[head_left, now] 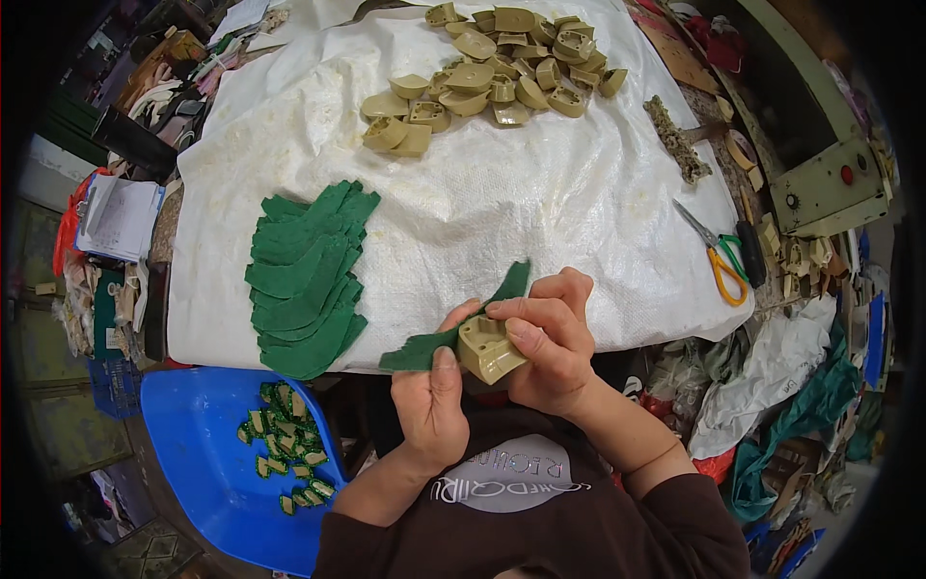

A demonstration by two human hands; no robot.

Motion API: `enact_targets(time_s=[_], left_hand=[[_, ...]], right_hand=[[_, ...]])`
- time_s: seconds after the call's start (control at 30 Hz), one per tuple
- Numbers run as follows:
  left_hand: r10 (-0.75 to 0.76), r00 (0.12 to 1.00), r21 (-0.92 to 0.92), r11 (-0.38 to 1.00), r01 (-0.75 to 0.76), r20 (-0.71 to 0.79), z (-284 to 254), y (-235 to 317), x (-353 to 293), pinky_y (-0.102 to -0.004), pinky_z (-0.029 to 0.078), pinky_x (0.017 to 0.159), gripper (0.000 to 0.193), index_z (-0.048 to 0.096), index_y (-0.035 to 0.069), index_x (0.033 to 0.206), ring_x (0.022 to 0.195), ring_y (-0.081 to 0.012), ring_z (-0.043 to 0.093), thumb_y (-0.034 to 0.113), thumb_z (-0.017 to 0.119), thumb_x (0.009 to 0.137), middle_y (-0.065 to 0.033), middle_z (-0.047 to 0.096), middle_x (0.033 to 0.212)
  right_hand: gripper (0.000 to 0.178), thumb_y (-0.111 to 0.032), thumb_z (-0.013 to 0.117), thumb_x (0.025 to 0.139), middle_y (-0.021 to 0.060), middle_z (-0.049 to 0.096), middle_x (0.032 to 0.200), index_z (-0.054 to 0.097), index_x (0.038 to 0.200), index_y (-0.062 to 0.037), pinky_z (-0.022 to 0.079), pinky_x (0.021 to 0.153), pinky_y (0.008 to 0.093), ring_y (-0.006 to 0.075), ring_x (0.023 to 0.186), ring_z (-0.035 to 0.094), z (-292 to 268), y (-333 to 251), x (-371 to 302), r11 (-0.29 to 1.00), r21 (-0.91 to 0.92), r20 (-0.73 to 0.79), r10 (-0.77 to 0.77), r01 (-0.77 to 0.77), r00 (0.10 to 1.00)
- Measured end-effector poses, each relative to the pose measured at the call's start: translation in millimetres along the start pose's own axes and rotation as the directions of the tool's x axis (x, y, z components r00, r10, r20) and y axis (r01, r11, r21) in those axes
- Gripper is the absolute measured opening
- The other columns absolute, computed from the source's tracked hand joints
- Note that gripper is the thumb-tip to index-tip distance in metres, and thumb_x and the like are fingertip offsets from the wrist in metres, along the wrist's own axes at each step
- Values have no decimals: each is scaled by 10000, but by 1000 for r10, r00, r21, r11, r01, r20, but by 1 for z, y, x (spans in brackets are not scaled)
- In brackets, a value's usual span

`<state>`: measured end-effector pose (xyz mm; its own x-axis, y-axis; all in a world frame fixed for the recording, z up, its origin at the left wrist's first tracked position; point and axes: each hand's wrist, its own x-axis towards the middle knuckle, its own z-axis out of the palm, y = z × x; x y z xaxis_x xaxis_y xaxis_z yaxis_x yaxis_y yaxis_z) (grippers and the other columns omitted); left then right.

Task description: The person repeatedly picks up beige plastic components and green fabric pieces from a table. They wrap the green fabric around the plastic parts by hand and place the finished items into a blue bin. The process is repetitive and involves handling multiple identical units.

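Note:
A glossy beige shoe heel [490, 349] with hollows in its top is held in front of my chest, over the table's near edge. My right hand [555, 343] grips it from the right, thumb on its rim and fingers across the top. A curved green fabric piece [417, 352] lies against the heel's far left side, its other end sticking up beyond my fingers. My left hand [431, 405] pinches that fabric piece beside the heel. A fanned stack of green fabric pieces [307, 280] lies left on the table. At the back is a pile of beige heels [470, 77].
White woven sheeting [463, 207] covers the table. Orange-handled scissors [719, 256] lie at right beside a dark-handled tool [750, 253]. A blue tub [183, 425] at lower left holds several green-covered heels [286, 439]. Bags [762, 376] crowd the right side near a machine box [831, 188].

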<state>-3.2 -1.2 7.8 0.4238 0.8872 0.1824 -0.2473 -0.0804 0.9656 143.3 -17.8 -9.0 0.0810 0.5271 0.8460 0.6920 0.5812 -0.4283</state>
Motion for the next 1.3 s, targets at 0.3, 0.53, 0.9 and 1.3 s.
enact_targets(time_s=[0.3, 0.53, 0.9, 1.3], left_hand=[[115, 986, 351, 934, -66, -121, -17, 9, 10, -270, 483, 796, 227, 586, -90, 1082, 893, -159, 629, 64, 491, 944, -153, 665, 979], [39, 994, 421, 907, 6, -99, -14, -1, 3, -258, 474, 667, 161, 634, -73, 983, 753, -140, 617, 28, 537, 905, -143, 655, 852], [186, 982, 531, 828, -181, 45, -6, -4, 3, -306, 446, 757, 306, 581, -73, 1151, 860, -237, 576, -47, 510, 855, -161, 605, 954], [442, 887, 466, 761, -450, 136, -8, -20, 19, -321, 381, 553, 108, 596, 16, 823, 596, -203, 456, 46, 691, 780, -65, 506, 661]], right_hand=[[441, -44, 630, 594, 18, 597, 919, 587, 1019, -154, 261, 740, 432, 218, 797, 493, -16, 1, 11, 979, -201, 225, 8, 39, 974], [295, -98, 630, 596, 12, 446, 791, 557, 879, -138, 254, 710, 416, 216, 785, 454, -27, -19, 27, 943, -334, 520, 169, 17, 837], [320, -8, 603, 599, 51, 454, 806, 575, 906, -94, 263, 743, 397, 223, 781, 453, -25, 8, 12, 979, -111, 464, 201, -168, 863], [333, 40, 595, 644, 62, 449, 815, 582, 959, -68, 276, 790, 377, 242, 799, 447, -34, 1, 11, 894, 196, 607, 212, -403, 766]])
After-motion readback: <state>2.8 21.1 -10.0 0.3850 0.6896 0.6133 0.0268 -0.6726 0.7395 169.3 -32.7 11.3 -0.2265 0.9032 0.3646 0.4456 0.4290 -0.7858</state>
